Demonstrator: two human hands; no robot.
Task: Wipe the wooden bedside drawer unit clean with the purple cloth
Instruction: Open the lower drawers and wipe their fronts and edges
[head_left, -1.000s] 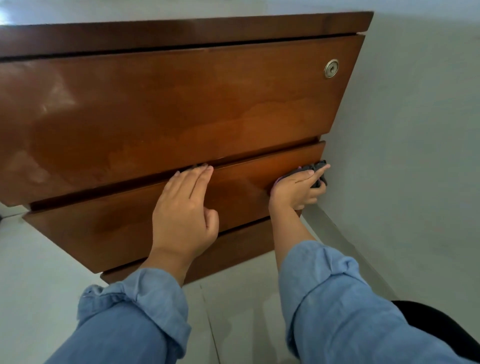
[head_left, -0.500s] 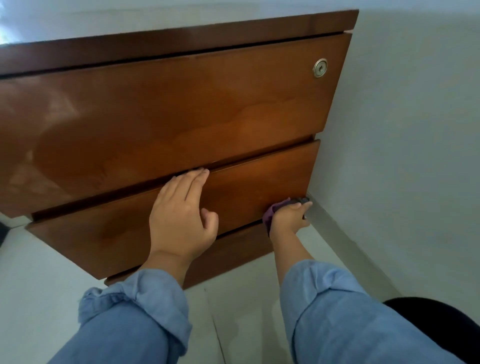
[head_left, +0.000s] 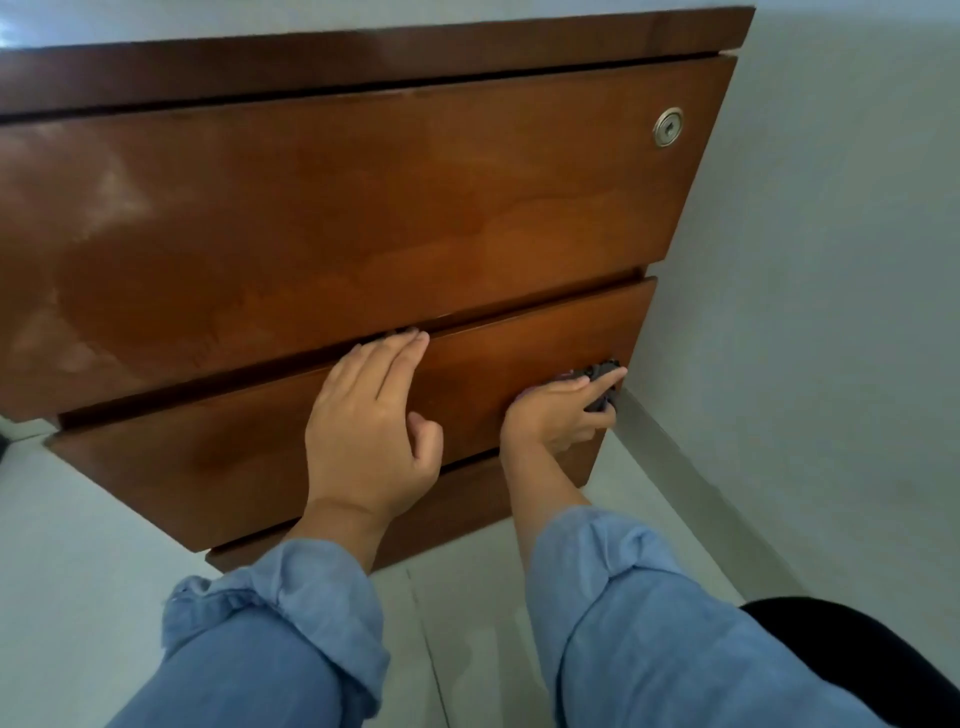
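The wooden drawer unit (head_left: 363, 208) fills the upper view, with a large glossy top drawer front and a narrower middle drawer front (head_left: 218, 467) below it. My left hand (head_left: 371, 426) lies flat on the middle drawer front, fingertips at its upper edge. My right hand (head_left: 558, 413) presses the purple cloth (head_left: 600, 382) against the right end of that same drawer front, thumb curled under it. Only a dark bunched bit of cloth shows past my fingers.
A round metal lock (head_left: 668, 127) sits at the top drawer's upper right. A pale wall (head_left: 831, 312) with a skirting strip stands close beside the unit's right side. Light floor (head_left: 78, 545) lies below, and a dark object (head_left: 857, 654) is at the lower right.
My right hand with the cloth went down to the drawer's lower right corner, then came back up along its right end. My left hand stayed flat on the drawer front.
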